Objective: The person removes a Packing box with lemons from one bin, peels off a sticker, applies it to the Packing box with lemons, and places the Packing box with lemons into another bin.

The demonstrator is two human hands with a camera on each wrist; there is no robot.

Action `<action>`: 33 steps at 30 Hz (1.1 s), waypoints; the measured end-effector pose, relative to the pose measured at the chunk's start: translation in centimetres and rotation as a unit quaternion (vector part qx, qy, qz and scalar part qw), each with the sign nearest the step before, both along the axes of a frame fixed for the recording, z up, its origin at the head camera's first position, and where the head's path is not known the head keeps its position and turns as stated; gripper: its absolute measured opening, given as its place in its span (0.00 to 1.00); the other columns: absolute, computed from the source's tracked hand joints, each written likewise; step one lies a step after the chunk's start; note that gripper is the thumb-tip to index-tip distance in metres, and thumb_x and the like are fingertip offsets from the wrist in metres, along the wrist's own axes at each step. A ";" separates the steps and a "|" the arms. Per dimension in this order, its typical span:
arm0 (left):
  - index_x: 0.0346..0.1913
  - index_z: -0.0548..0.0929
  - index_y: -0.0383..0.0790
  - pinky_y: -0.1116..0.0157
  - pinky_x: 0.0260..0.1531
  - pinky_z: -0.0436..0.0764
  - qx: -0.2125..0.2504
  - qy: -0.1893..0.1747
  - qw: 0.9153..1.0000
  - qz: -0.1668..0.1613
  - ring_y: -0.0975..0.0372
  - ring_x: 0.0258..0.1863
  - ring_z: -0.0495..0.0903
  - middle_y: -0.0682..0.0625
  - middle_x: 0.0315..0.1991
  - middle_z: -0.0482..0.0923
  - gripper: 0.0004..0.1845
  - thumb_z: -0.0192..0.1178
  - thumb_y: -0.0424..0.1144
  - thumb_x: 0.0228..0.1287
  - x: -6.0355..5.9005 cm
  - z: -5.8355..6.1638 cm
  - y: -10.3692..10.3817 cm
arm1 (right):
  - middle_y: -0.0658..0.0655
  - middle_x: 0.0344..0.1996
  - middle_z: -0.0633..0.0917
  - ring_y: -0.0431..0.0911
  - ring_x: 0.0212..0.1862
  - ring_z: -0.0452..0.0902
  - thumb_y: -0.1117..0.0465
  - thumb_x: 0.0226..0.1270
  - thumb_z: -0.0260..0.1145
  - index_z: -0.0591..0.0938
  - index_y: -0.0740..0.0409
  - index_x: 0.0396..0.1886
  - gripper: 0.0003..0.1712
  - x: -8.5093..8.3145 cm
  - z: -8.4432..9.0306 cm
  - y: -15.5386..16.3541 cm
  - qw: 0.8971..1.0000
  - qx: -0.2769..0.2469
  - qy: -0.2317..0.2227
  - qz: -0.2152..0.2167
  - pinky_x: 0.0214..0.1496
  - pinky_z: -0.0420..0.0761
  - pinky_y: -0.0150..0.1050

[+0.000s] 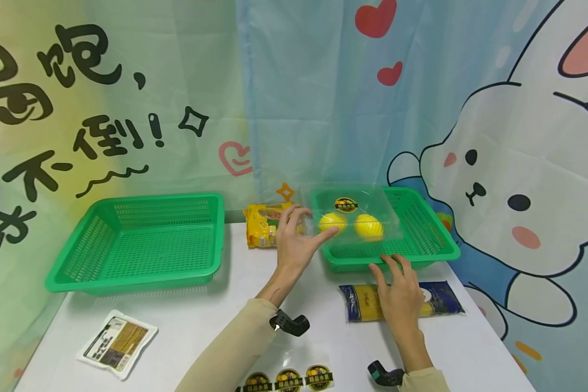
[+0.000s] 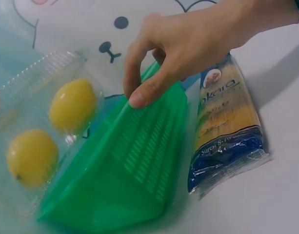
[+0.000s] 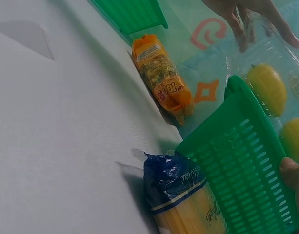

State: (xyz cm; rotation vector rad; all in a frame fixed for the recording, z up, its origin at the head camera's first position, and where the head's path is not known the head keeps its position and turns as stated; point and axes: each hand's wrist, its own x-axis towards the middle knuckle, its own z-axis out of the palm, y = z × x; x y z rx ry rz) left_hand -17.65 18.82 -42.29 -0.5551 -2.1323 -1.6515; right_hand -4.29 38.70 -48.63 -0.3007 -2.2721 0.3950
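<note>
My left hand [image 1: 295,238] grips the left end of a clear plastic box [image 1: 350,219]. Two lemons [image 1: 369,227] show through it, along with a black-and-gold round label. The box is above the right-hand green basket [image 1: 428,242], overlapping its left part in the head view. At that basket's front rim, my right hand [image 1: 400,291] pinches the edge, its thumb on the outer wall in the left wrist view. Under the right hand in the head view lies a pack of spaghetti [image 1: 367,302] with blue ends.
Another green basket [image 1: 164,253] stands at the back left. Between the baskets is a yellow food packet [image 1: 262,226]. A white-and-brown pouch [image 1: 118,344] lies front left, and a clear sheet of round labels [image 1: 288,379] at the front edge. A printed curtain [image 1: 304,98] hangs behind.
</note>
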 end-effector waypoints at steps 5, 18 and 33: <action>0.46 0.84 0.46 0.52 0.56 0.82 -0.003 0.011 1.000 -0.002 0.53 0.56 0.80 0.48 0.58 0.77 0.30 0.85 0.56 0.45 -0.2 0.1 0.6 | 0.66 0.56 0.83 0.68 0.49 0.83 0.54 0.61 0.80 0.87 0.60 0.54 0.23 0.1 0.1 0.0 1.000 -0.001 -0.007 0.000 0.31 0.82 0.62; 0.46 0.84 0.43 0.52 0.56 0.81 -0.020 0.013 1.000 -0.013 0.53 0.56 0.78 0.46 0.59 0.76 0.30 0.84 0.56 0.46 -0.3 0.5 2.0 | 0.66 0.55 0.83 0.66 0.50 0.82 0.54 0.62 0.80 0.88 0.59 0.53 0.23 0.0 -0.1 0.3 1.000 0.004 -0.008 -0.005 0.38 0.84 0.62; 0.49 0.84 0.43 0.54 0.50 0.83 -0.014 -0.029 0.999 -0.033 0.53 0.51 0.79 0.46 0.62 0.74 0.30 0.82 0.58 0.50 -0.3 0.3 4.2 | 0.65 0.55 0.84 0.65 0.50 0.83 0.52 0.62 0.80 0.88 0.58 0.53 0.23 0.0 0.0 0.3 1.000 0.005 -0.011 -0.009 0.35 0.84 0.62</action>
